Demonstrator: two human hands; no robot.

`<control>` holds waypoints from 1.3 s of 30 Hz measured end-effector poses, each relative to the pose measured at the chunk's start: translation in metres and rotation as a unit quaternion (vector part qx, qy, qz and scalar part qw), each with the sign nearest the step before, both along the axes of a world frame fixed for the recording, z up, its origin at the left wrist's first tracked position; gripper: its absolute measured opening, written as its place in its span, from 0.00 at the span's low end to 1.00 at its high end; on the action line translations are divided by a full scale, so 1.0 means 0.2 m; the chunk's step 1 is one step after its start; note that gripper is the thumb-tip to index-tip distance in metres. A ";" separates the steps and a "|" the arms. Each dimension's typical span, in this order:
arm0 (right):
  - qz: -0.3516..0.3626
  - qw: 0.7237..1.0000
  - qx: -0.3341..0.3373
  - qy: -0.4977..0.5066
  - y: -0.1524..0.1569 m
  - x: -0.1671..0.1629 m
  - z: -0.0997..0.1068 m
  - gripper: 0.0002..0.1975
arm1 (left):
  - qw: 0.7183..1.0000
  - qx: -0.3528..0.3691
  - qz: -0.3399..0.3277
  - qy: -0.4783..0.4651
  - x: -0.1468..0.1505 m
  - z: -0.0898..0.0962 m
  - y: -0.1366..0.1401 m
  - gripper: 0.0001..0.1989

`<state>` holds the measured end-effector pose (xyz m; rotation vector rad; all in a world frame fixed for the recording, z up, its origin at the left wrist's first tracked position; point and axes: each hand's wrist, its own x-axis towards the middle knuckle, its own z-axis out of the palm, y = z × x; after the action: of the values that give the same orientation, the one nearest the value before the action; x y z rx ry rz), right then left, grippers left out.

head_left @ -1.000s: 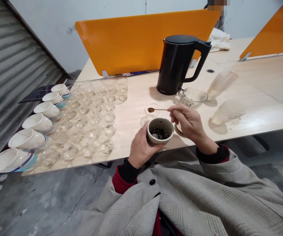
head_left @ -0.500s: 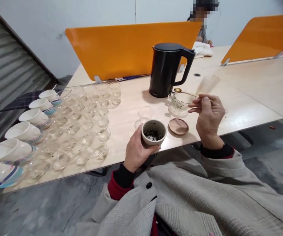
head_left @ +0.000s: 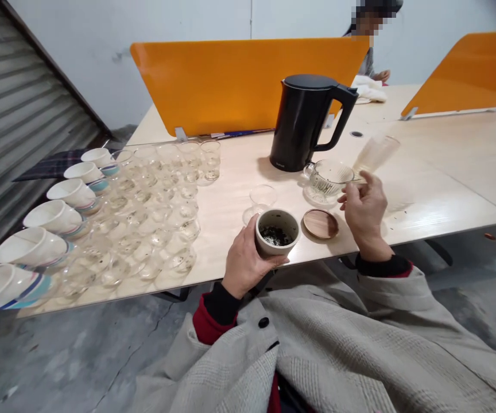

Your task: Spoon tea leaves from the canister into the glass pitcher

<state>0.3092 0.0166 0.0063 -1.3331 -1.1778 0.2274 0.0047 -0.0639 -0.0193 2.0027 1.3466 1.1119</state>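
Flakes, dark and loose, could spill if your left hand, gripping the round cream ceramic cup near the edge of the pale wooden table, tips it. Your right hand pinches what seems the thin gold spoon beside the clear ribbed glass cup; its bowl, visible earlier, is now indistinct.

The left hand holds a jar, the right hand a spoon beside a glass cup.
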 end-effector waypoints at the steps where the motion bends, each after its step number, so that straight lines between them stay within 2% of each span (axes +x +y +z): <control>1: -0.011 1.000 0.007 0.000 -0.05 0.00 0.00 0.20 | 1.000 0.004 0.002 0.003 0.00 0.00 0.00 0.58; 4: -0.029 0.999 0.008 -0.039 -0.23 -0.03 -0.01 0.24 | 1.000 0.022 0.004 0.015 0.01 -0.01 -0.01 0.57; 7: -0.018 0.984 -0.015 -0.177 -0.34 -0.07 -0.04 0.20 | 0.999 0.043 0.009 0.027 0.02 -0.01 -0.02 0.57; 10: 0.028 0.941 -0.037 -0.336 -0.33 -0.09 -0.09 0.26 | 0.997 0.064 0.014 0.036 0.03 -0.02 -0.03 0.56; 12: 0.070 0.912 -0.061 -0.399 -0.29 -0.09 -0.13 0.32 | 0.996 0.082 0.008 0.040 0.04 -0.02 -0.04 0.55; 14: 0.110 0.890 -0.089 -0.433 -0.25 -0.09 -0.17 0.33 | 0.995 0.096 -0.002 0.039 0.04 -0.03 -0.04 0.55; 16: 0.134 0.879 -0.099 -0.447 -0.23 -0.09 -0.20 0.31 | 0.994 0.098 -0.011 0.037 0.04 -0.02 -0.04 0.55; 18: 0.138 0.883 -0.094 -0.439 -0.22 -0.09 -0.21 0.30 | 0.995 0.094 -0.011 0.038 0.04 -0.02 -0.04 0.55; 21: 0.119 0.916 -0.077 -0.375 -0.23 -0.10 -0.13 0.29 | 0.995 0.090 -0.011 0.037 0.04 -0.02 -0.04 0.55; 23: 0.127 0.934 -0.060 -0.328 -0.25 -0.14 -0.02 0.30 | 0.995 0.088 -0.014 0.035 0.04 -0.02 -0.04 0.55; 25: 0.168 0.935 -0.040 -0.309 -0.28 -0.19 0.10 0.31 | 0.996 0.081 -0.013 0.034 0.04 -0.01 -0.04 0.54; 28: 0.267 0.905 -0.007 -0.330 -0.32 -0.32 0.24 0.35 | 0.997 0.063 -0.008 0.036 0.04 -0.01 -0.04 0.53; 30: 0.310 0.877 0.011 -0.366 -0.33 -0.40 0.29 0.38 | 0.998 0.055 -0.010 0.035 0.04 -0.01 -0.03 0.54; 34: 0.324 0.836 0.012 -0.444 -0.33 -0.52 0.30 0.42 | 0.998 0.054 -0.018 0.037 0.04 -0.02 -0.03 0.52; 39: 0.326 0.819 -0.018 -0.472 -0.35 -0.54 0.28 0.43 | 0.997 0.052 -0.020 0.047 0.03 -0.04 -0.02 0.53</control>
<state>0.2018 -0.0533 0.0630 -1.0092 -2.4887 0.0542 0.0107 -0.0689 -0.0282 2.1733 1.3122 1.1025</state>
